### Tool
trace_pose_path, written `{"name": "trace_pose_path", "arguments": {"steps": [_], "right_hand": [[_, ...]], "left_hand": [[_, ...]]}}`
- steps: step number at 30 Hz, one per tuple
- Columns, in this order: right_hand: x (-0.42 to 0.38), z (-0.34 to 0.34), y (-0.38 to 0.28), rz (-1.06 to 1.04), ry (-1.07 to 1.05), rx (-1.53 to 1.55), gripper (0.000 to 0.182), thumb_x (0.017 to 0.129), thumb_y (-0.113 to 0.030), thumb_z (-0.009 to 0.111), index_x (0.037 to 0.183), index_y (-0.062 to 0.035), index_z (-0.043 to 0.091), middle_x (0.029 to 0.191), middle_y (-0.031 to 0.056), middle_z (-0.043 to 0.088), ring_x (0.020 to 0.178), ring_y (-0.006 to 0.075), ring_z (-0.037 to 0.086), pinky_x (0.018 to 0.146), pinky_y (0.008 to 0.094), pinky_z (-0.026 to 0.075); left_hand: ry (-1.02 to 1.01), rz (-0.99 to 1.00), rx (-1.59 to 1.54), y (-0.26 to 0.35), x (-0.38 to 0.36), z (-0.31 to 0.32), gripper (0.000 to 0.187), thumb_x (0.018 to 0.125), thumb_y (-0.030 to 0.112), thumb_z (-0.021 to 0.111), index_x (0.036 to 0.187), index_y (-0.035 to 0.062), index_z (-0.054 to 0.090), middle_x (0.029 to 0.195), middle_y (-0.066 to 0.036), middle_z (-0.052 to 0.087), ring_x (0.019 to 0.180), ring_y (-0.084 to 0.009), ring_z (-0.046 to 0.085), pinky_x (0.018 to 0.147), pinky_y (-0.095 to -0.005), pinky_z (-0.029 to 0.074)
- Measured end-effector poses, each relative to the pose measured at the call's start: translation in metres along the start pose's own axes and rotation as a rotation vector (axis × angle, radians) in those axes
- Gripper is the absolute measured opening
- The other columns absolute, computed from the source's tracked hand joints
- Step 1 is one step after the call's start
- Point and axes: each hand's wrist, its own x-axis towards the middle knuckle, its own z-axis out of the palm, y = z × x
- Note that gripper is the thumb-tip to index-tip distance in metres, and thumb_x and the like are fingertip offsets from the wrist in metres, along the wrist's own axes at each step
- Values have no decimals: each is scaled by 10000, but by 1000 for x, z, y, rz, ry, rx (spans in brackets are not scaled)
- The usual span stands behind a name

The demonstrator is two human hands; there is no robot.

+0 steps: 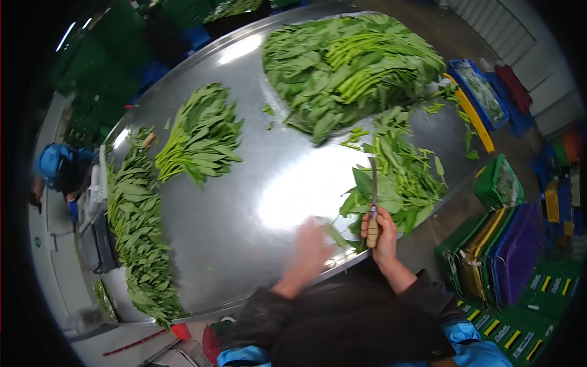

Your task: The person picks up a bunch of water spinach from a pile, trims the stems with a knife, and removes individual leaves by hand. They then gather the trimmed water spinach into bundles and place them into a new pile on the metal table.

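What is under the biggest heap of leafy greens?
What looks like clear plastic pokes out from under the heap onto the metal table; the greens hide the rest.

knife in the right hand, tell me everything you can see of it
The knife has a tan, wooden-looking handle with darker bands across it and a narrow, dark grey metal blade, curving slightly at the tip. The right hand grips the handle near the edge of the metal table. The blade points away from the person, in front of the loose leaves and stalks; whether it touches them, I cannot tell. Its edge is too small to judge.
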Motion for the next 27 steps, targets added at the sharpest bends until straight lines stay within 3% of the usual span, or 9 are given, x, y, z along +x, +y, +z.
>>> {"name": "trace_pose_path", "arguments": {"steps": [2, 5, 7, 9, 12, 14, 19, 22, 27], "right_hand": [[3, 12, 4, -6, -61, 19, 404, 911, -146, 386, 1265, 33, 459, 939, 118, 593, 757, 168, 578, 639, 279, 501], [0, 29, 8, -84, 16, -75, 382, 888, -94, 506, 1250, 24, 507, 958, 100, 604, 790, 141, 566, 727, 273, 486], [-2, 20, 29, -192, -87, -395, 373, 856, -77, 575, 1216, 17, 544, 955, 81, 606, 796, 133, 566, 728, 274, 485], [-12, 26, 40, -223, -243, -786, 368, 764, -56, 726, 1120, -29, 636, 924, 48, 612, 796, 128, 568, 732, 273, 484], [-37, 52, 60, -239, -482, -1083, 259, 787, -161, 680, 1033, -83, 650, 899, 97, 606, 829, 283, 599, 726, 369, 488], [-42, 64, 67, -467, -597, -1259, 337, 757, -130, 708, 1080, -80, 626, 904, 93, 612, 859, 265, 598, 719, 357, 506], [-11, 27, 50, -512, -414, -1367, 299, 758, -158, 681, 1050, -123, 627, 909, 75, 606, 909, 282, 583, 730, 388, 488], [35, -13, 12, -555, -188, -1365, 250, 771, -184, 661, 1018, -146, 656, 923, 76, 630, 891, 283, 603, 736, 392, 487], [139, -104, -66, -538, 160, -1409, 330, 728, -268, 705, 1017, -107, 701, 867, 140, 688, 759, 319, 668, 705, 373, 526]], "left_hand": [[0, 221, -192, 36, 26, 19, 608, 896, 255, 590, 1408, 26, 353, 1508, -234, 238, 1423, -402, 156, 1144, -474, 170], [229, 162, -263, 43, 18, 0, 512, 899, 223, 586, 1346, 21, 438, 1446, -220, 364, 1360, -410, 302, 1100, -458, 279], [290, -137, -392, 12, -11, -31, 355, 908, 190, 580, 1201, -9, 559, 1223, -194, 579, 1154, -358, 541, 983, -444, 417], [454, -359, -597, -26, -44, -37, 161, 932, 115, 573, 1000, -22, 624, 860, -103, 665, 768, -198, 651, 724, -302, 527], [574, -455, -877, -36, -71, -56, 144, 952, 110, 556, 958, -15, 627, 747, -57, 642, 622, -93, 599, 582, -221, 485], [622, -495, -854, -38, -76, -58, 134, 944, 102, 561, 936, -16, 625, 704, -67, 629, 569, -90, 582, 533, -211, 462], [223, -431, -549, -14, -72, -33, 156, 847, 143, 684, 930, 11, 676, 684, -33, 649, 608, -80, 588, 600, -239, 479], [140, -303, -489, 16, -62, -27, 157, 839, 143, 694, 932, 16, 681, 698, -44, 655, 629, -85, 592, 616, -242, 485], [202, -420, -622, 33, -30, -13, 211, 821, 135, 705, 965, -17, 679, 769, -90, 680, 696, -116, 623, 663, -247, 489]]}}
